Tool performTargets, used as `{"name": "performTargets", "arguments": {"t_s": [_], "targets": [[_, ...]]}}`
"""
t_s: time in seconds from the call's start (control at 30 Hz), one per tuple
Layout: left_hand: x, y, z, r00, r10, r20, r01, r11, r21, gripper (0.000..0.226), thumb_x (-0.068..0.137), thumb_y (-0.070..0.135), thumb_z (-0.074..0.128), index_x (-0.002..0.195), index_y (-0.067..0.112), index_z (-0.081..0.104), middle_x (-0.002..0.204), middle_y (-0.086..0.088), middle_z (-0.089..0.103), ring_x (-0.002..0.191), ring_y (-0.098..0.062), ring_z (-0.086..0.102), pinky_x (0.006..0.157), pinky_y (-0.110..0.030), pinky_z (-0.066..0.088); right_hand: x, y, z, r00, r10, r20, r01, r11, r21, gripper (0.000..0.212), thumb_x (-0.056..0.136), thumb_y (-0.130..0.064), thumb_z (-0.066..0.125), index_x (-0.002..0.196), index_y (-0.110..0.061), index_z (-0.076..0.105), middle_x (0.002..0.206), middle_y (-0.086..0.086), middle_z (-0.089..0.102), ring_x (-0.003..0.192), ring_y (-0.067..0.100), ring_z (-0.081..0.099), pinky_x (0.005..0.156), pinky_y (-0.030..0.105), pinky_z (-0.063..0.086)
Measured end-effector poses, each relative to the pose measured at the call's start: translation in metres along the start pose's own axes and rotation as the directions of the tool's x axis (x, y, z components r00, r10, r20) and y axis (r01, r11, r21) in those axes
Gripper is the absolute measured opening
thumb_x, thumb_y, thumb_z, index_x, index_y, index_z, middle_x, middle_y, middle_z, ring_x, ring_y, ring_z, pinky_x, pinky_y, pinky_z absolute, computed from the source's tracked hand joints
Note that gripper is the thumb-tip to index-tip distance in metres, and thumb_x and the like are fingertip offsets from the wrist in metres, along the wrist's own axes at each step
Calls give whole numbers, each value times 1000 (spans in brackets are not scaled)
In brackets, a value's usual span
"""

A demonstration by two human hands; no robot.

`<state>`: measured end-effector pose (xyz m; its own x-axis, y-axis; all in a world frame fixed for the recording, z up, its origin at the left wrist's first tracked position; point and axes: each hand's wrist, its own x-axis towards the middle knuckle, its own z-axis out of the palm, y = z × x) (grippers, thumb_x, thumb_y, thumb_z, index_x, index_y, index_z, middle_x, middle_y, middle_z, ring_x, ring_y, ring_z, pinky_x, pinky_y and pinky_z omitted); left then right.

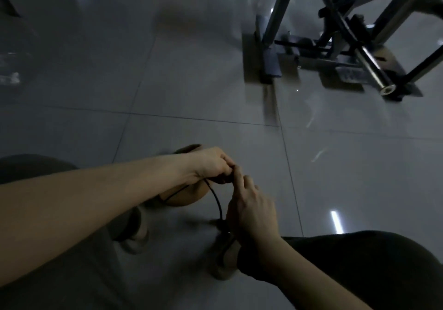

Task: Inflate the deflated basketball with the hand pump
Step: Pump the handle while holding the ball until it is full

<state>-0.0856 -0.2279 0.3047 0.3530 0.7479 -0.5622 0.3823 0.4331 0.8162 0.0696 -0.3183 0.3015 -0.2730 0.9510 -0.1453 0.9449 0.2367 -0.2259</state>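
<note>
Beneath the left hand (211, 163), basketball (184, 198) lying on floor (191, 82), fingers (225, 164) pinching black hose (218, 202), right hand (251, 210) touching alongside, grip unclear

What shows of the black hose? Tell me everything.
The hose is thin, black and looks like flexible rubber. Its upper end is hidden in the curled fingers of the left hand, above the basketball. The right hand reaches its fingertips to the same spot. From there the hose bends down in a slack arc beside the ball and vanishes in blur by the right wrist. No needle shows.
</note>
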Motion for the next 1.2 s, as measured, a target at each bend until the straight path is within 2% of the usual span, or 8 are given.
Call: {"name": "performTargets", "arguments": {"t_s": [0.13,0.3,0.43,0.53,0.7,0.93,1.07,1.2], "targets": [[23,-37,3,995,-97,4,97,990,-105,18,99,7,59,100,14,76,73,2,73,71,-12,64,68,-25,51,14,5,39,996,80,26,-81,996,44,68,98,-22,43,153,-22,4,124,5,47,96,24,54,71,41,53],[35,-63,9,977,-213,26,213,977,-13,13,100,23,63,105,19,75,84,-1,72,72,-12,63,66,-25,49,10,8,74,991,90,96,-92,996,10,72,98,-25,46,156,-18,2,128,5,48,104,23,55,70,35,49],[42,-57,16,979,-201,29,200,978,60,12,98,16,64,95,16,75,82,-3,71,74,-15,63,64,-23,50,24,33,71,982,101,162,-105,994,17,79,97,-27,53,155,-20,0,132,8,47,91,24,59,73,43,55],[41,-36,29,982,-179,63,170,978,121,14,99,18,62,102,10,73,95,-8,73,85,-18,67,72,-27,54,25,41,59,972,96,216,-129,981,144,74,99,-23,52,155,-25,2,140,6,46,82,19,58,71,39,55],[27,20,23,999,35,-13,-30,964,265,19,98,24,66,84,11,68,78,-4,68,66,-11,62,59,-20,51,23,39,5,995,91,37,-97,970,224,70,98,-22,58,151,-20,13,133,8,55,87,19,62,68,31,54],[-13,46,-7,993,59,98,-45,989,-138,11,101,17,58,104,7,61,90,-9,69,79,-19,68,69,-31,55,6,18,-56,995,-21,-102,32,994,105,59,100,-22,52,145,-26,15,123,3,49,75,13,56,61,28,53],[-6,18,-5,996,4,92,4,996,-93,21,102,18,58,117,5,62,95,-11,72,82,-20,71,68,-32,57,5,16,-23,998,-17,-52,22,995,93,61,99,-22,49,149,-23,14,120,6,49,65,13,53,56,32,54],[12,-21,10,997,-70,45,74,992,-106,22,102,22,60,116,6,67,93,-6,72,79,-17,70,66,-29,56,4,25,23,1000,-17,1,17,996,90,66,98,-21,47,153,-19,11,121,8,49,66,18,55,55,38,55]]}}
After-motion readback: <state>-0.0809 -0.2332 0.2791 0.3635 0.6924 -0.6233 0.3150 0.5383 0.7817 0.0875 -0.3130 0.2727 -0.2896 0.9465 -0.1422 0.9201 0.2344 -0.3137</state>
